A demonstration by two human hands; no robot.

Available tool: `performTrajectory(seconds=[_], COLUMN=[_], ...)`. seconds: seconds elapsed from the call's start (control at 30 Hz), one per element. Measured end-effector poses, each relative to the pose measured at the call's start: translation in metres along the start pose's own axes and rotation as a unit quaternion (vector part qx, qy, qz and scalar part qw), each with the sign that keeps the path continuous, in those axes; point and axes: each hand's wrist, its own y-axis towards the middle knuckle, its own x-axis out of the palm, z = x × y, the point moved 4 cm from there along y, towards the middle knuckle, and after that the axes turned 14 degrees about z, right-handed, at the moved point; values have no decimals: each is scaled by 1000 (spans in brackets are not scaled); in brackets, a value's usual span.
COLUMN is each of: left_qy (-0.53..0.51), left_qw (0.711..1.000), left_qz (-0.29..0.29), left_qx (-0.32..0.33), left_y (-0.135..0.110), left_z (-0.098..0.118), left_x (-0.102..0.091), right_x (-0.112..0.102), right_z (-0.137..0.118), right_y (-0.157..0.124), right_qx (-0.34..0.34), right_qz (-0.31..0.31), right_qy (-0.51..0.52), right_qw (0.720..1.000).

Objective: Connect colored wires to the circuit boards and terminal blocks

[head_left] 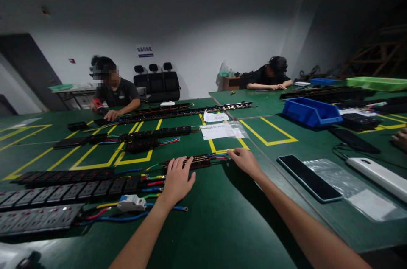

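Note:
A short black socket strip assembly [203,159] with brass-coloured bars lies in front of me, and coloured wires [218,156] come out of its right end. My left hand [178,177] rests palm down at its near edge, fingers stretched onto the strip and thumb apart. At the wires' far ends, the thumb and fingers of my right hand [243,162] are pinched together on the wire tips. Just left of my left forearm is a white circuit breaker [132,203], wired beside several long black socket strips [41,218].
A phone [308,177], a plastic bag [375,201] and a white power bank [378,175] lie at right. Behind them stands a blue bin [311,112]. Paper sheets [219,130] lie ahead. One co-worker [116,91] handles a red tool; another person [270,76] leans on the table.

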Motion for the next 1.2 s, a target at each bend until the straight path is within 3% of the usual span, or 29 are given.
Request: performTrajectory(seconds=[0.23, 0.47, 0.6, 0.77, 0.97, 1.2], left_qy=[3, 0, 0, 12, 8, 2], left_qw=[1000, 1000, 1000, 1000, 1000, 1000], left_qz=[-7, -7, -3, -5, -3, -5], left_qx=[-4, -4, -3, 5, 6, -1], left_y=[0, 0, 0, 0, -1, -1], left_z=[1, 0, 0, 1, 0, -1], left_x=[-1, -1, 0, -1, 0, 1], right_x=[3, -4, -6, -2, 3, 13], right_z=[-2, -9, -8, -3, 0, 6], right_y=[1, -2, -2, -1, -2, 2], right_qx=[-37, -69, -57, -18, -5, 7], right_qz=[65, 82, 57, -22, -97, -72], right_qy=[106, 43, 17, -34, 15, 57], right_qw=[992, 993, 997, 999, 995, 996])
